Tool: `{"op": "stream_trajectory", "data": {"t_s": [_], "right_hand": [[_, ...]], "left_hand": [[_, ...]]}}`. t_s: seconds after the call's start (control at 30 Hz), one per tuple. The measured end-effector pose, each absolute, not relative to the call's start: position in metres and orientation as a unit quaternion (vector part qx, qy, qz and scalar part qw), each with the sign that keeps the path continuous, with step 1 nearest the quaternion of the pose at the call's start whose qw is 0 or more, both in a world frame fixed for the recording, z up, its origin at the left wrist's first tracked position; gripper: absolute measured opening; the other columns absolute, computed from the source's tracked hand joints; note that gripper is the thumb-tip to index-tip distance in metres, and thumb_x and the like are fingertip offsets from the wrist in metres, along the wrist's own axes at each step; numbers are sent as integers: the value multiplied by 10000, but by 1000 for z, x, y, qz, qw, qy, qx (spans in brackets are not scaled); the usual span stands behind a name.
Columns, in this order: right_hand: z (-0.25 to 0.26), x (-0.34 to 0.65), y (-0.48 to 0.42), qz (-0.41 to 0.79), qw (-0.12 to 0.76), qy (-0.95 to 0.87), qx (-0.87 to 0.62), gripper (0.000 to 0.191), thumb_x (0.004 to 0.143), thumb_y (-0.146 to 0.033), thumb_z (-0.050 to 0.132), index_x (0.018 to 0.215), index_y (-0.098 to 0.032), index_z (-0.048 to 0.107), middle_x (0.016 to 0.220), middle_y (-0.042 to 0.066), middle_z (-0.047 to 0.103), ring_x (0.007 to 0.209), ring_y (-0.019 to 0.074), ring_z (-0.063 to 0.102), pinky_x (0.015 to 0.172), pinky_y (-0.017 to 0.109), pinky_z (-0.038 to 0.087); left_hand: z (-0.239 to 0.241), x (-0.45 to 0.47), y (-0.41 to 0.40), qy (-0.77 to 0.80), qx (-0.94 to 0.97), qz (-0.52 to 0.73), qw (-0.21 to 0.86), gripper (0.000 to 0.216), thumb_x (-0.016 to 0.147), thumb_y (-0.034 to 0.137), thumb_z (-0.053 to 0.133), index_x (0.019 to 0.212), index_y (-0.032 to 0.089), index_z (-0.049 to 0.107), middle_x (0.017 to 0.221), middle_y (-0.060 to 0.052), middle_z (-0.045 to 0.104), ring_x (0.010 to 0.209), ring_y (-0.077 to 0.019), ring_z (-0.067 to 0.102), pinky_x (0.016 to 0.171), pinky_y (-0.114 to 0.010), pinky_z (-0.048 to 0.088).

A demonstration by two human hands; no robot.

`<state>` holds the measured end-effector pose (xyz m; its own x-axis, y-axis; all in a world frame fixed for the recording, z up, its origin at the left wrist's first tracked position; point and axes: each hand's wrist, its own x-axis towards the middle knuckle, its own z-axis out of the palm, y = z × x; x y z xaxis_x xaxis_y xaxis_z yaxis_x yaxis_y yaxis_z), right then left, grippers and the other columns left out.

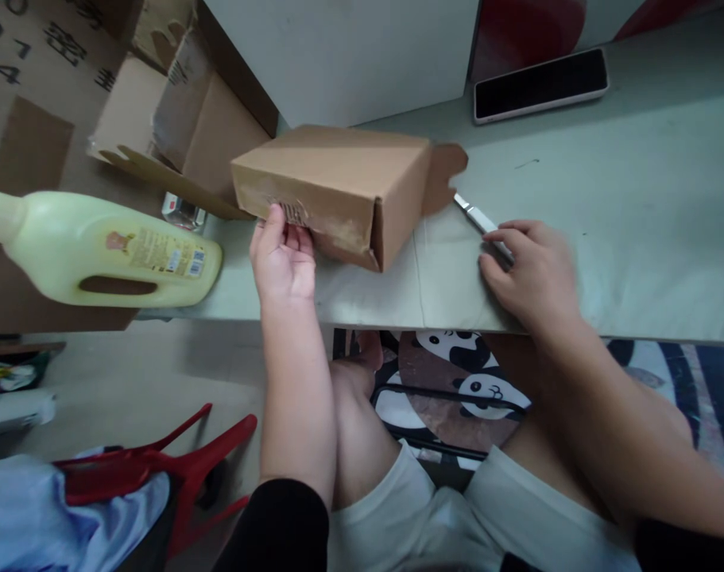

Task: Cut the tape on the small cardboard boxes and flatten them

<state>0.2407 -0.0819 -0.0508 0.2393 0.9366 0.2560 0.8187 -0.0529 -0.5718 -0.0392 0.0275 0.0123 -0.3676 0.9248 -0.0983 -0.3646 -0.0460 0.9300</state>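
A brown cardboard box (338, 167) sits tilted above the table, a notched flap sticking out at its right end. My left hand (284, 258) grips its lower near edge, thumb on the taped side and fingers tucked underneath. To the right, my right hand (534, 270) is closed around a slim utility knife (474, 216), thumb and fingers on its handle. The knife's tip points up and left toward the box flap, close to it in view. Part of the handle is hidden under the fingers, and the right hand is slightly blurred.
A pale yellow detergent bottle (111, 250) lies at the left beside an open cardboard box (212, 135) and a small packet (183, 211). Behind stands a white panel (362, 56); a phone (540, 86) rests on the pale green table (653, 214). Below left is a red chair (188, 461).
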Motion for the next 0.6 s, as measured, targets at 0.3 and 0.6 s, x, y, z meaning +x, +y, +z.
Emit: {"op": "stream_trajectory", "data": {"t_s": [0.3, 0.6], "right_hand": [[-37, 243, -83, 159, 343, -535, -756, 303, 820, -241, 539, 1092, -193, 663, 872, 83, 655, 725, 207, 537, 705, 384, 417], [-13, 210, -108, 597, 554, -393, -427, 204, 937, -333, 541, 1124, -254, 533, 602, -54, 611, 429, 99, 522, 415, 211, 384]], "left_hand": [[14, -31, 20, 492, 317, 681, 441, 254, 749, 348, 813, 800, 246, 586, 835, 31, 691, 764, -80, 668, 671, -159, 539], [27, 0, 10, 482, 325, 694, 426, 202, 840, 229, 736, 920, 252, 552, 813, 45, 659, 662, -52, 624, 606, -131, 504]]}}
